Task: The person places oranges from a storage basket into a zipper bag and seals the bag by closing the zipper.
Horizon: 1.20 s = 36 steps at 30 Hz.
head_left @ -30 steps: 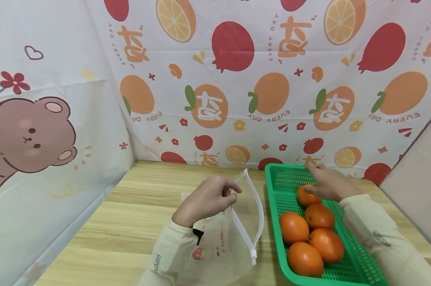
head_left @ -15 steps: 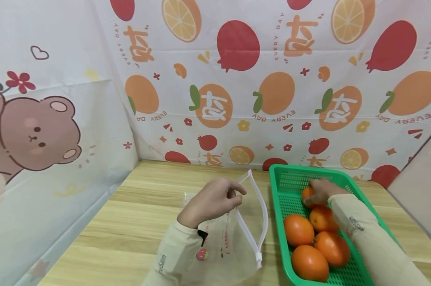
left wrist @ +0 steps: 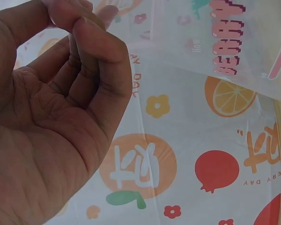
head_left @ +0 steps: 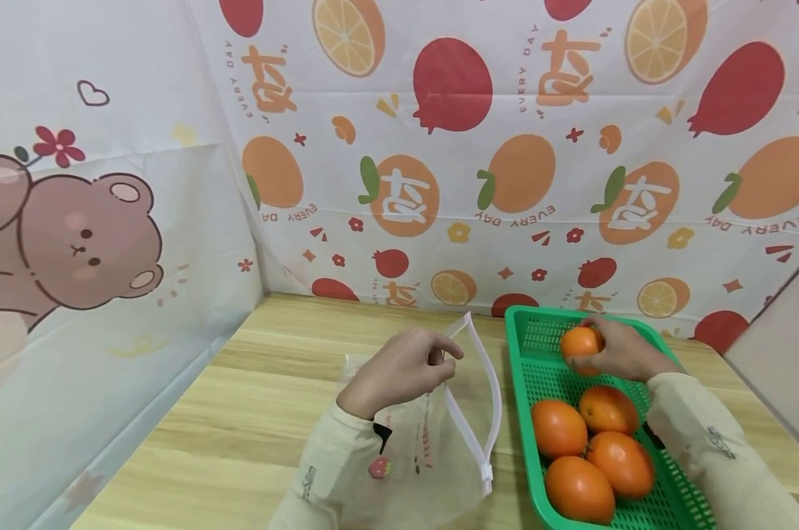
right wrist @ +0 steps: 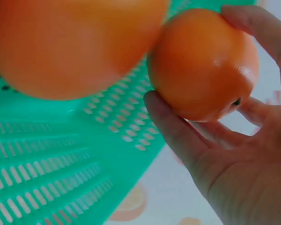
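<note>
Left hand (head_left: 399, 372) sits left of the green basket (head_left: 638, 335), fingers (left wrist: 100, 56) pinching the upper rim of the clear zip bag (head_left: 432, 442) so its mouth is propped open toward the basket, my read: ready for loading. Right hand (head_left: 621, 352), fingers (right wrist: 178, 131) curled round one orange (head_left: 580, 343), holds it above the basket's far end; four more oranges (head_left: 588, 449) lie at the near end. Bag print partly legible, "BERRY"; backdrop (head_left: 505, 147) reads "EVERY DAY".

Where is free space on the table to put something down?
The table is bare left of the bag, up to the bear curtain, and behind the bag toward the fruit cloth. The tray is crowded in front; only its far end is free.
</note>
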Each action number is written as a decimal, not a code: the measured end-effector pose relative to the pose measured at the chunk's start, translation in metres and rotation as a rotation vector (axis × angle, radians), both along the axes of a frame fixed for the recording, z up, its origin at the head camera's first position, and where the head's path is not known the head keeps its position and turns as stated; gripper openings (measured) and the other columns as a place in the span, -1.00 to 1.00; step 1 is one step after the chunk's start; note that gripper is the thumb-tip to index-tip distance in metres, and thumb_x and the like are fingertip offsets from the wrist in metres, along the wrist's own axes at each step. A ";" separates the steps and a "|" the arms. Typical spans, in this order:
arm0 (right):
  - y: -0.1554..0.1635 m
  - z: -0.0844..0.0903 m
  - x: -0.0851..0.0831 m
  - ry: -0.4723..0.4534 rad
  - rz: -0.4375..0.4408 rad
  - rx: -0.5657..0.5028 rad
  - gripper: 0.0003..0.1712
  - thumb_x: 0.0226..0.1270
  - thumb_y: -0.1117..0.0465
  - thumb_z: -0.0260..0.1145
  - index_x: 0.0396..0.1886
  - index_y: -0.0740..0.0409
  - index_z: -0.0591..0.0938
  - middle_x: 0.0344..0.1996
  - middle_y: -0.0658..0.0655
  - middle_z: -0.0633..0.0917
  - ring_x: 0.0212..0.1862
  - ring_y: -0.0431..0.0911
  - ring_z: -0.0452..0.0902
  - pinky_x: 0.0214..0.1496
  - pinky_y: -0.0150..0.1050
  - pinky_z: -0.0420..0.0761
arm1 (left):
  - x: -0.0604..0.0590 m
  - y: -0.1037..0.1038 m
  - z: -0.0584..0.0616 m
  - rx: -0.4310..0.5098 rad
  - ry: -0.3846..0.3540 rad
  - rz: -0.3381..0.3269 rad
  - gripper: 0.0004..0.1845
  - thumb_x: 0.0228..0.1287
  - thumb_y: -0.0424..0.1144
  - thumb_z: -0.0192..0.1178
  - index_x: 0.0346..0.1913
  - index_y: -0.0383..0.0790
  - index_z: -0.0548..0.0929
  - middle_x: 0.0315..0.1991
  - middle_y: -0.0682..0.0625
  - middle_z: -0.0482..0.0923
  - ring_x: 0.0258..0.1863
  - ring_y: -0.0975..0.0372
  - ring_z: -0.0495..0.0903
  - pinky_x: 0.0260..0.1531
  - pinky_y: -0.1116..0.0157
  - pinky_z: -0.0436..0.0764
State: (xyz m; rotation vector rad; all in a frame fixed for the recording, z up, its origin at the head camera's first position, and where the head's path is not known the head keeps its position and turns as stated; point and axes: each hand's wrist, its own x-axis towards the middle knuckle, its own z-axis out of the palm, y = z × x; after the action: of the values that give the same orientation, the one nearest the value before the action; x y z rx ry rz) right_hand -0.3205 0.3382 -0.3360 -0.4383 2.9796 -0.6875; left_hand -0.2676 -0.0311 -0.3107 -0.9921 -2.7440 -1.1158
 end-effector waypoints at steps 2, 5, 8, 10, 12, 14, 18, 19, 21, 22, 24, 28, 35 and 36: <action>-0.005 0.006 0.006 0.044 0.013 -0.043 -0.16 0.24 -0.07 0.50 0.26 0.37 0.33 -0.19 0.22 0.60 -0.29 -0.03 0.53 -0.30 -0.15 0.57 | -0.001 0.002 0.000 -0.002 0.003 0.002 -0.71 0.24 -0.42 0.13 -0.09 -0.20 0.80 -0.68 0.17 0.49 -0.70 0.36 0.41 -0.57 0.37 0.40; -0.016 0.012 0.013 0.115 0.033 -0.102 -0.18 0.25 -0.07 0.50 0.25 0.28 0.31 -0.16 0.22 0.59 -0.27 -0.03 0.53 -0.29 -0.16 0.58 | -0.002 0.004 0.000 -0.007 0.004 0.004 -0.71 0.24 -0.42 0.14 -0.09 -0.20 0.80 -0.69 0.18 0.49 -0.70 0.38 0.40 -0.57 0.38 0.39; -0.032 0.016 0.020 0.170 0.052 -0.180 -0.21 0.24 -0.05 0.51 0.25 0.22 0.31 -0.11 0.25 0.58 -0.23 0.01 0.55 -0.26 -0.15 0.61 | -0.003 0.005 0.000 -0.010 0.005 0.005 -0.71 0.24 -0.42 0.13 -0.08 -0.20 0.80 -0.69 0.18 0.49 -0.70 0.38 0.40 -0.56 0.38 0.38; -0.043 0.020 0.026 0.161 0.040 -0.230 -0.21 0.24 -0.09 0.51 0.26 0.14 0.32 -0.07 0.24 0.58 -0.18 0.04 0.56 -0.23 -0.13 0.61 | -0.005 0.005 0.001 -0.011 0.006 0.005 -0.71 0.25 -0.42 0.13 -0.08 -0.20 0.80 -0.69 0.18 0.49 -0.70 0.37 0.41 -0.56 0.38 0.38; -0.054 0.023 0.032 0.129 0.027 -0.286 -0.20 0.24 -0.13 0.50 0.29 0.07 0.32 -0.03 0.23 0.58 -0.09 0.07 0.55 -0.19 -0.11 0.61 | -0.006 0.005 0.001 -0.010 0.006 0.005 -0.71 0.25 -0.41 0.13 -0.07 -0.20 0.80 -0.69 0.17 0.49 -0.70 0.36 0.42 -0.56 0.37 0.38; -0.065 0.026 0.038 0.097 0.013 -0.327 -0.19 0.23 -0.18 0.49 0.31 0.01 0.32 0.01 0.20 0.58 0.00 0.09 0.53 -0.14 -0.10 0.59 | -0.007 0.006 0.001 -0.009 0.005 0.004 -0.71 0.25 -0.41 0.13 -0.07 -0.20 0.80 -0.69 0.17 0.49 -0.70 0.36 0.43 -0.56 0.37 0.39; -0.086 0.027 0.046 0.061 0.042 -0.417 -0.21 0.21 -0.13 0.52 0.32 -0.02 0.36 0.08 0.17 0.57 0.09 0.09 0.51 -0.05 -0.07 0.60 | -0.007 0.006 0.000 -0.004 0.004 0.002 -0.72 0.26 -0.42 0.14 -0.08 -0.21 0.79 -0.69 0.17 0.49 -0.70 0.35 0.45 -0.55 0.37 0.40; -0.091 0.026 0.047 0.056 0.068 -0.447 -0.23 0.22 -0.08 0.53 0.31 0.00 0.37 0.08 0.18 0.56 0.09 0.10 0.51 -0.02 -0.06 0.61 | -0.007 0.006 -0.001 -0.003 0.006 0.000 -0.72 0.25 -0.42 0.14 -0.08 -0.21 0.79 -0.69 0.17 0.49 -0.70 0.35 0.46 -0.54 0.37 0.41; -0.100 0.024 0.050 0.038 0.121 -0.492 -0.25 0.21 0.00 0.55 0.29 0.02 0.38 0.10 0.19 0.55 0.09 0.11 0.52 0.01 -0.03 0.63 | -0.007 0.006 -0.002 0.000 0.002 -0.003 -0.73 0.26 -0.42 0.14 -0.08 -0.23 0.79 -0.69 0.17 0.49 -0.70 0.35 0.46 -0.54 0.38 0.42; -0.104 0.023 0.052 0.031 0.150 -0.505 -0.26 0.21 0.03 0.55 0.28 0.03 0.38 0.10 0.19 0.55 0.09 0.11 0.52 0.02 -0.03 0.64 | -0.007 0.006 -0.002 0.002 0.000 -0.004 -0.73 0.26 -0.43 0.15 -0.08 -0.23 0.79 -0.69 0.17 0.49 -0.70 0.34 0.46 -0.55 0.38 0.42; -0.112 0.021 0.053 0.021 0.203 -0.521 -0.27 0.20 0.07 0.56 0.27 0.05 0.40 0.11 0.19 0.54 0.10 0.11 0.52 0.05 -0.02 0.65 | -0.007 0.005 -0.002 0.004 -0.002 0.000 -0.74 0.27 -0.42 0.16 -0.07 -0.24 0.78 -0.68 0.16 0.49 -0.69 0.33 0.45 -0.56 0.38 0.43; -0.121 0.016 0.055 0.016 0.268 -0.507 -0.26 0.17 0.10 0.58 0.27 0.09 0.42 0.12 0.13 0.55 0.09 0.09 0.50 0.04 -0.06 0.67 | -0.005 0.005 -0.003 0.004 0.008 0.025 -0.74 0.29 -0.42 0.17 -0.06 -0.23 0.79 -0.70 0.14 0.46 -0.71 0.31 0.42 -0.61 0.37 0.39; -0.127 0.011 0.057 0.035 0.362 -0.365 -0.23 0.14 0.05 0.59 0.30 0.11 0.47 0.07 0.04 0.62 0.03 -0.03 0.55 0.03 -0.09 0.63 | -0.002 0.006 -0.002 0.021 0.034 0.022 -0.76 0.31 -0.39 0.19 -0.07 -0.20 0.79 -0.71 0.15 0.44 -0.72 0.33 0.38 -0.62 0.40 0.35; -0.129 0.011 0.057 0.033 0.370 -0.340 -0.21 0.13 0.05 0.59 0.31 0.12 0.47 0.07 0.04 0.62 0.03 -0.04 0.55 0.02 -0.12 0.63 | -0.002 0.007 -0.002 0.024 0.034 0.020 -0.75 0.30 -0.40 0.18 -0.06 -0.20 0.79 -0.70 0.16 0.46 -0.72 0.34 0.39 -0.61 0.40 0.37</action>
State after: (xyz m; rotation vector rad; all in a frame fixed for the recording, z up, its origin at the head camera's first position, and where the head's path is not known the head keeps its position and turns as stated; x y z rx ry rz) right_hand -0.2632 0.2095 -0.3252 -0.9946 2.6910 -1.1452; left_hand -0.2693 -0.0241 -0.3130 -0.9690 -2.7015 -1.1149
